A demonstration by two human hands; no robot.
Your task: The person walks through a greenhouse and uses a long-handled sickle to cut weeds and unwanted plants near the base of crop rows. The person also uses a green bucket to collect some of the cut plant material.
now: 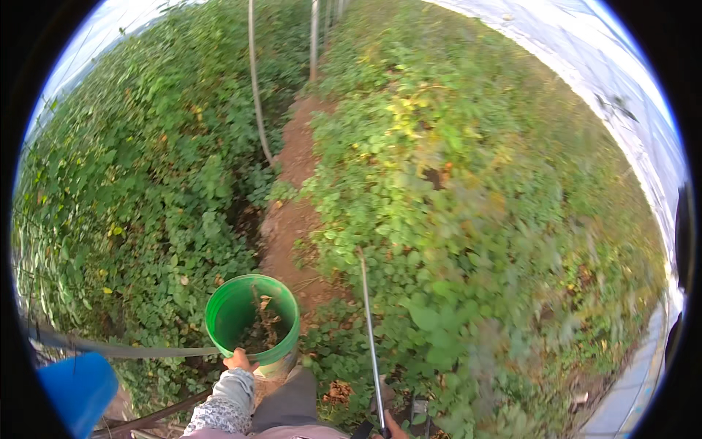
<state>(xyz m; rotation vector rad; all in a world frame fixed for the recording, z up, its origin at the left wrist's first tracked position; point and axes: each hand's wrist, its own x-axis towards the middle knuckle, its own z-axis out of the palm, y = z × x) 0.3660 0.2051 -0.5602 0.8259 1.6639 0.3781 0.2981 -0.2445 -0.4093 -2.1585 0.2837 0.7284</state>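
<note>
My left hand (239, 360) grips the near rim of a green plastic bucket (215, 321) in front of my legs. Dry brown leaves and stems (266, 324) lie inside the bucket. At the bottom edge, my right hand (394, 428), partly cut off by the picture, holds the dark handle of a slender metal rod (371, 335). The rod reaches forward, and its tip touches or overlaps the low leafy plants (395, 219); which of these, I cannot tell.
A bare soil strip (293, 219) runs forward between dense green plants (164, 192) and the lower growth on the right. Thin upright poles (256, 82) stand along it. A blue plastic object (79, 392) and a grey band (137, 350) are at lower left. Pale sheeting (620, 378) borders the right.
</note>
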